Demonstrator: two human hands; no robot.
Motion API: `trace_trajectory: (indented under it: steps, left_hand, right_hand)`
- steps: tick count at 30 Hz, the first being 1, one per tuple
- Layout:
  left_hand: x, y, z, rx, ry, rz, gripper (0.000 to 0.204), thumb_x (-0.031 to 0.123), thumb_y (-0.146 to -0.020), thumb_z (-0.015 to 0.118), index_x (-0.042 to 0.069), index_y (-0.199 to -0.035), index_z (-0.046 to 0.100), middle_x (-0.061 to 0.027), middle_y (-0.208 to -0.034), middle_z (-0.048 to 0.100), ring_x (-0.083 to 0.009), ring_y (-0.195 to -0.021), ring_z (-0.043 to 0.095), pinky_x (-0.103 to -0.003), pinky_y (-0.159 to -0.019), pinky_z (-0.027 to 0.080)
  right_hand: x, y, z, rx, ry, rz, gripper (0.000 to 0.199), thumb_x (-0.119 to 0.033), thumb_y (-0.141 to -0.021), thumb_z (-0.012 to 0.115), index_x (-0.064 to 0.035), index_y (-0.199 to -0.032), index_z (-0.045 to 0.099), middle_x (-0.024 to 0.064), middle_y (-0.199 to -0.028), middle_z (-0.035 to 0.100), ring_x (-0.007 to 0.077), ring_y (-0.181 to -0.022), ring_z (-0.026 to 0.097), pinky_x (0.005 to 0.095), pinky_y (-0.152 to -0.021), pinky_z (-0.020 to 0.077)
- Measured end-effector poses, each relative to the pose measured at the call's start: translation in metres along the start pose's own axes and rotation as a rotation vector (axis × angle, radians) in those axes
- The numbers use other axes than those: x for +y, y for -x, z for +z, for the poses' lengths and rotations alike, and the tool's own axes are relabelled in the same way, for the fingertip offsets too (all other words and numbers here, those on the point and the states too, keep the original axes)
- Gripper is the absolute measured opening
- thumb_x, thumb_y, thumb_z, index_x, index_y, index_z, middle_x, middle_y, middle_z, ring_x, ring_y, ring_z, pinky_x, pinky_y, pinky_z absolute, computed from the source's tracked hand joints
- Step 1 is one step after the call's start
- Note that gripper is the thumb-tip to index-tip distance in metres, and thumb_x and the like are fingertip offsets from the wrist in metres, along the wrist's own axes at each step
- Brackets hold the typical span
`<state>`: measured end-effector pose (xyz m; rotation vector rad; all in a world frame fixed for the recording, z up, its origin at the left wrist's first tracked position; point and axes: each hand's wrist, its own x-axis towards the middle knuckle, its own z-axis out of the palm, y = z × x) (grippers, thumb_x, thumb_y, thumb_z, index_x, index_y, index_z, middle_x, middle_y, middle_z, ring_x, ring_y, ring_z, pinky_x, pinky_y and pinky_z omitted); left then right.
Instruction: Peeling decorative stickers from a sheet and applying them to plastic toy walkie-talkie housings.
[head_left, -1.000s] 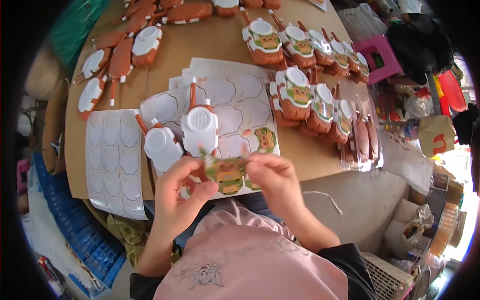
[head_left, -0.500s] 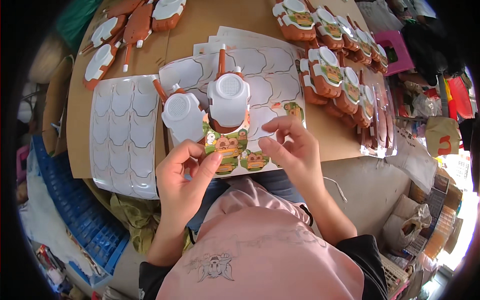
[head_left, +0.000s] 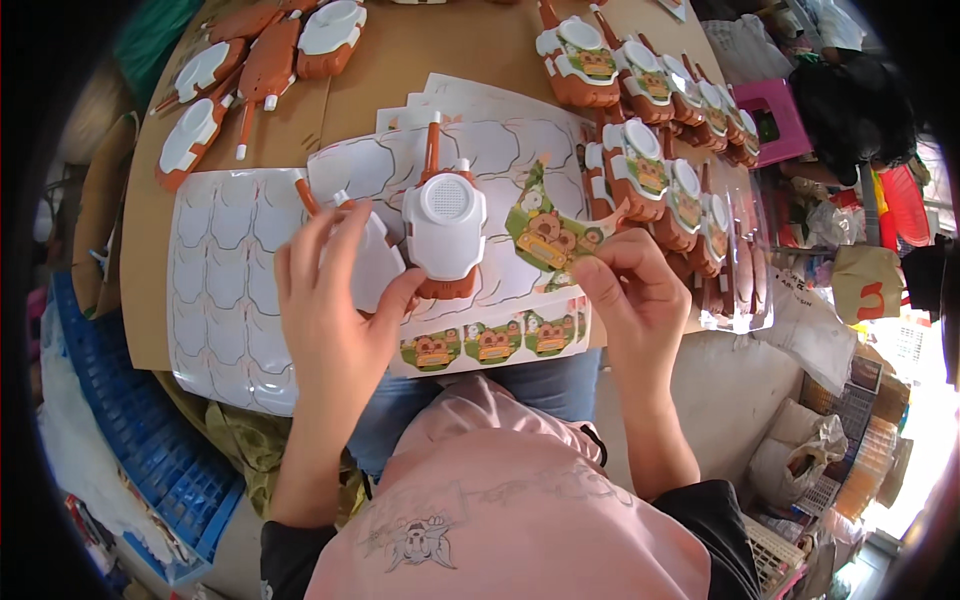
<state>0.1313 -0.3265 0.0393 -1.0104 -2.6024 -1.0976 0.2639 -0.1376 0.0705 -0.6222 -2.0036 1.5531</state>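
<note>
Head view: right hand (head_left: 635, 290) fingers pinch a peeled green cartoon-animal sticker (head_left: 548, 232) just right of the white-faced orange toy walkie-talkie (head_left: 444, 228) lying on the brown cardboard table (head_left: 400, 50); left hand (head_left: 335, 310) rests loosely curled on a second toy. Step: sticker application; next needs aligning the sticker on the toy's face.

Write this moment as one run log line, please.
left hand on orange-white plastic toy radio | right hand holds green sticker

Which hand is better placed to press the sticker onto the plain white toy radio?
Probably the right hand: it pinches the peeled green sticker just beside the toy radio. The left hand rests on another toy beside it, thumb at the radio's base.
</note>
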Motion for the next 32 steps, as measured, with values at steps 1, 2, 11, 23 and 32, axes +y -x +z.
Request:
trace_trajectory:
  steps: [1,2,11,23,32]
  left_hand:
    - [0.002,-0.001,0.001,-0.083,-0.128,0.061,0.058,0.022,-0.070,0.080,0.007,-0.123,0.059,-0.0127,-0.133,0.050,-0.0350,-0.119,0.046,-0.046,-0.097,0.038]
    - [0.004,-0.004,0.002,-0.167,-0.253,0.126,0.061,0.027,-0.070,0.080,0.008,-0.124,0.059,-0.0128,-0.141,0.045,-0.0362,-0.127,0.041,-0.050,-0.103,0.034]
    - [0.027,0.012,0.022,-0.137,-0.248,0.053,0.063,0.047,-0.070,0.078,0.008,-0.116,0.059,-0.0161,-0.139,0.043,-0.0380,-0.134,0.034,-0.056,-0.107,0.022]
    - [0.029,0.024,0.000,-0.178,0.565,-0.343,0.017,0.015,-0.080,0.076,0.003,-0.086,0.065,-0.0029,-0.078,0.048,-0.0142,-0.070,0.044,-0.026,-0.061,0.036]
    - [0.037,0.024,0.005,-0.168,0.536,-0.363,0.010,0.008,-0.082,0.073,0.002,-0.083,0.065,-0.0046,-0.077,0.053,-0.0144,-0.067,0.049,-0.027,-0.061,0.042]
  right_hand:
    - [-0.001,-0.002,-0.004,-0.015,0.043,0.016,0.011,-0.005,-0.086,0.071,0.0021,-0.084,0.063,-0.0004,-0.081,0.053,0.0019,-0.063,0.044,0.0166,-0.051,0.0327]
    - [0.000,-0.004,-0.006,-0.012,0.052,0.012,0.011,-0.005,-0.086,0.071,0.0021,-0.084,0.063,-0.0004,-0.081,0.053,0.0019,-0.063,0.044,0.0166,-0.051,0.0327]
    - [0.029,-0.009,-0.003,-0.235,0.073,0.121,0.011,-0.003,-0.089,0.065,0.0008,-0.095,0.058,0.0040,-0.095,0.055,0.0110,-0.078,0.052,0.0239,-0.066,0.0440]
    - [0.018,-0.006,-0.002,-0.397,-0.067,0.211,0.007,-0.003,-0.089,0.065,0.0010,-0.089,0.059,0.0034,-0.091,0.054,0.0109,-0.083,0.052,0.0235,-0.068,0.0463]
    - [0.020,-0.007,-0.001,-0.463,-0.035,0.269,0.007,-0.004,-0.089,0.066,0.0009,-0.090,0.062,0.0031,-0.091,0.056,0.0104,-0.083,0.056,0.0224,-0.068,0.0473]
